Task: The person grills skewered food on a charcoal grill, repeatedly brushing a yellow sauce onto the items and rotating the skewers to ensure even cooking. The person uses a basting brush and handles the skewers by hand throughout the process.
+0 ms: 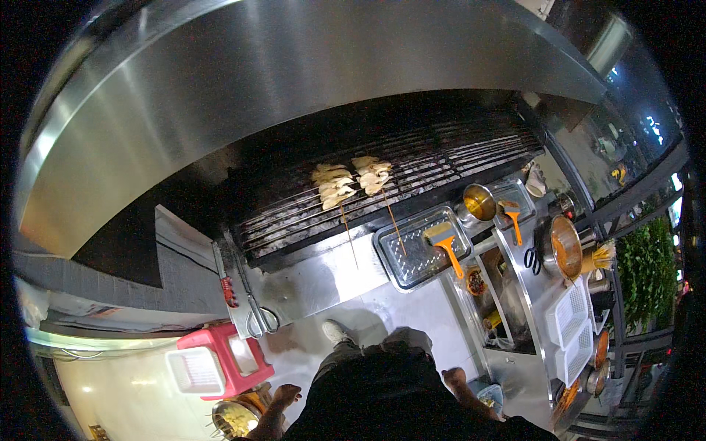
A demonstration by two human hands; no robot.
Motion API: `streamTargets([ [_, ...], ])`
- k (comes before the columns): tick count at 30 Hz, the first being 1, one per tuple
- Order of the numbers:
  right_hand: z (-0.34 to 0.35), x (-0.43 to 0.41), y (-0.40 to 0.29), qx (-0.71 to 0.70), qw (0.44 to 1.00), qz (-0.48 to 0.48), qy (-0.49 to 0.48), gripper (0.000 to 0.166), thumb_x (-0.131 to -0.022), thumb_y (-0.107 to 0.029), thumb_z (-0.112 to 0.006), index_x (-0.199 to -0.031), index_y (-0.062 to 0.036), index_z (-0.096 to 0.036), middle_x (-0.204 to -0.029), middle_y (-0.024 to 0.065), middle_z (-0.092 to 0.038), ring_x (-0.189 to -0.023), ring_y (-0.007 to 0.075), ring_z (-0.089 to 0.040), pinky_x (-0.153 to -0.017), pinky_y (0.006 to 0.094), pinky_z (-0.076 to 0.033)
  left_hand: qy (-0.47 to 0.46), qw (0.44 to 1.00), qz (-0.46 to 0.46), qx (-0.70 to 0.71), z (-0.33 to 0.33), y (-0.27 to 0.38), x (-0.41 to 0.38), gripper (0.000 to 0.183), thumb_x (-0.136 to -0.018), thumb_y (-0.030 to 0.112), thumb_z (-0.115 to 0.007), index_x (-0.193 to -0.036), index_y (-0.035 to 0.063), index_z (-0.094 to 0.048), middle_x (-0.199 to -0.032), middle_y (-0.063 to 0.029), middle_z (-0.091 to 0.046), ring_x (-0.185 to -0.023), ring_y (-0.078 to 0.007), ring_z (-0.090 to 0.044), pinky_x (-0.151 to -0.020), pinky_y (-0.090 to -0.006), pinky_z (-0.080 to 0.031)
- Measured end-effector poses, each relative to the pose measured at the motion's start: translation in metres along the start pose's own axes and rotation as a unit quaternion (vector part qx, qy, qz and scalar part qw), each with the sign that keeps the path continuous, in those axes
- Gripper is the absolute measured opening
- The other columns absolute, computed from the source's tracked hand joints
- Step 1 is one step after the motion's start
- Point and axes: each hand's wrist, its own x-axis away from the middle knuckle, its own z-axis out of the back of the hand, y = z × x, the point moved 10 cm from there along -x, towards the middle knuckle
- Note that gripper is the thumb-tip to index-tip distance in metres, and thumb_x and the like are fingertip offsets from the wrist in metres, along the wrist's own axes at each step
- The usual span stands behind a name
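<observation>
My left hand [288, 394] hangs by my side with loosely curled fingers and nothing visible in it. It is nearest to a metal bowl [236, 419] of pale yellow food pieces. On my other side, my right hand [455, 377] is curled like a fist, also without a visible object, near a bluish bin [490, 397]. Ahead, two skewers lie on a charcoal grill [419, 165]. Pale, flat food pieces are threaded on the left skewer [333, 186] and the right skewer [372, 175]. Their thin handles stick out over the front edge.
A metal tray [408, 275] holds an orange-handled brush [449, 253]; a second brush [513, 218] lies farther right. Beside them stands a metal pot [479, 202]. Tongs [248, 292] hang left of the grill. A red stool [242, 364] bears a white basket [194, 372].
</observation>
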Motion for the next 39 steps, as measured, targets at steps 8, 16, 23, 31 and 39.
streamTargets([
  [8, 0.016, 0.009, -0.029, 0.252, 0.966, -0.044, 0.044, 0.039, -0.077, -0.042, -0.058, -0.067, -0.0047, -0.067, -0.064, 0.0167, -0.061, -0.062, 0.0314, -0.058, -0.062, 0.0417, -0.046, 0.071, 0.963, -0.200, 0.168, 0.002, 0.020, -0.056, 0.026, -0.080, 0.022, -0.058, -0.085, -0.0025, -0.063, -0.078, -0.0104, -0.065, -0.065, -0.0158, -0.063, -0.056, -0.0278, -0.051],
  [16, 0.095, 0.058, -0.053, 0.084, 0.979, 0.100, 0.158, 0.047, -0.080, -0.046, -0.050, -0.065, -0.0041, -0.064, -0.071, 0.0183, -0.062, -0.067, 0.0341, -0.059, -0.067, 0.0402, -0.046, 0.083, 0.912, -0.394, -0.073, -0.069, 0.171, -0.016, 0.033, -0.083, 0.033, -0.052, -0.084, 0.0008, -0.057, -0.050, -0.0100, -0.056, -0.047, -0.0269, -0.057, -0.050, -0.0341, -0.047],
  [23, 0.072, 0.098, 0.265, 0.295, 0.938, -0.054, 0.176, 0.035, -0.078, -0.035, -0.046, -0.072, -0.0062, -0.067, -0.080, 0.0179, -0.063, -0.081, 0.0350, -0.060, -0.072, 0.0444, -0.047, 0.047, 0.858, -0.499, -0.110, -0.147, 0.181, 0.105, 0.017, -0.082, 0.017, -0.056, -0.081, 0.0008, -0.063, -0.073, -0.0044, -0.060, -0.069, -0.0126, -0.052, -0.064, -0.0282, -0.044],
  [31, 0.011, 0.227, 0.370, 0.150, 0.962, -0.216, 0.077, 0.042, -0.078, -0.046, -0.051, -0.069, -0.0080, -0.067, -0.073, 0.0120, -0.064, -0.074, 0.0258, -0.062, -0.071, 0.0341, -0.048, -0.092, 0.908, -0.381, -0.149, -0.130, 0.060, 0.016, 0.025, -0.089, 0.022, -0.050, -0.084, 0.0015, -0.063, -0.075, -0.0065, -0.061, -0.070, -0.0159, -0.053, -0.064, -0.0321, -0.045],
  [39, 0.029, 0.179, 0.250, 0.009, 0.977, -0.153, 0.147, 0.038, -0.075, -0.040, -0.054, -0.069, -0.0044, -0.066, -0.067, 0.0148, -0.063, -0.068, 0.0300, -0.061, -0.069, 0.0394, -0.047, 0.056, 0.750, -0.521, -0.404, -0.147, 0.147, 0.040, 0.030, -0.077, 0.031, -0.054, -0.076, 0.0026, -0.064, -0.070, -0.0105, -0.063, -0.071, -0.0215, -0.060, -0.067, -0.0336, -0.045],
])
